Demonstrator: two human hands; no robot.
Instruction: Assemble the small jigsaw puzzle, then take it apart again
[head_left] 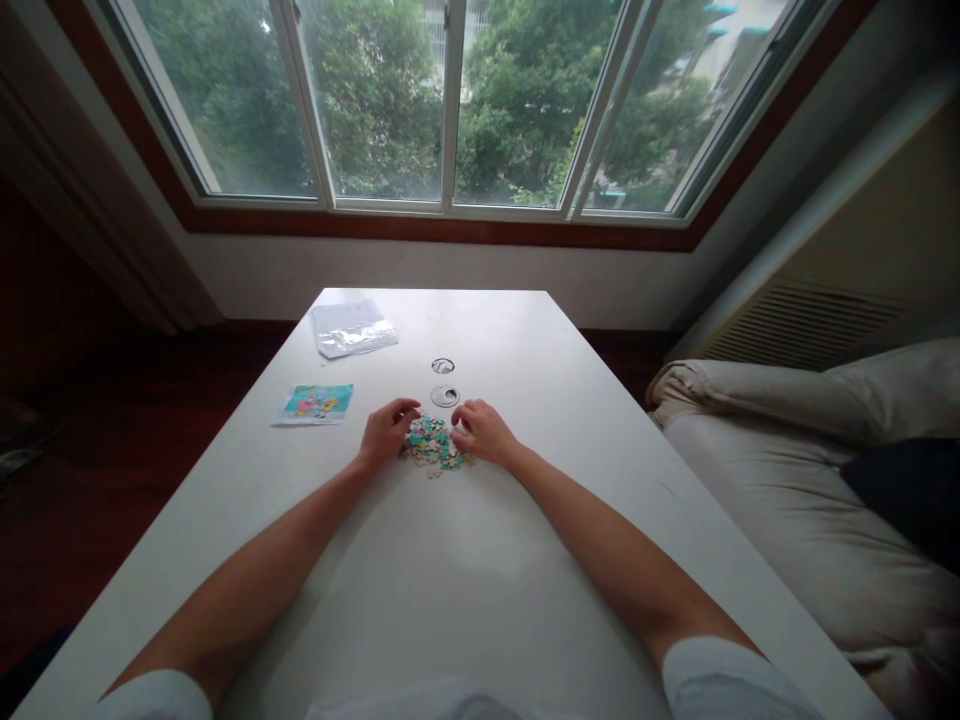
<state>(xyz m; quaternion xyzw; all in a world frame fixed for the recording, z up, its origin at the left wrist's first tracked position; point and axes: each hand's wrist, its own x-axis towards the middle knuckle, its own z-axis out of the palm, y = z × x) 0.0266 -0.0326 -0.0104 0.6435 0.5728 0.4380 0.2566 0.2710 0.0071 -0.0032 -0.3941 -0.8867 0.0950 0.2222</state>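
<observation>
A small heap of jigsaw puzzle pieces [430,440], turquoise, pink, yellow and bare tan, lies on the white table. Against its left side rests my left hand [387,430], fingers curved over the edge of the heap and apart, nothing visibly held. My right hand [484,432] cups the right side, its fingers bent and spread, with the tips touching or just above the pieces. Any single piece under the fingertips is too small to make out. Just beyond the heap lies a round black-and-white disc [445,396], with a smaller round disc [442,366] behind it.
Left of my left hand lies a colourful picture sheet [316,402] with cartoon figures. A clear plastic bag [354,328] is at the table's far left corner. The white table [450,570] stands before a window, and a beige sofa [765,480] is along its right side.
</observation>
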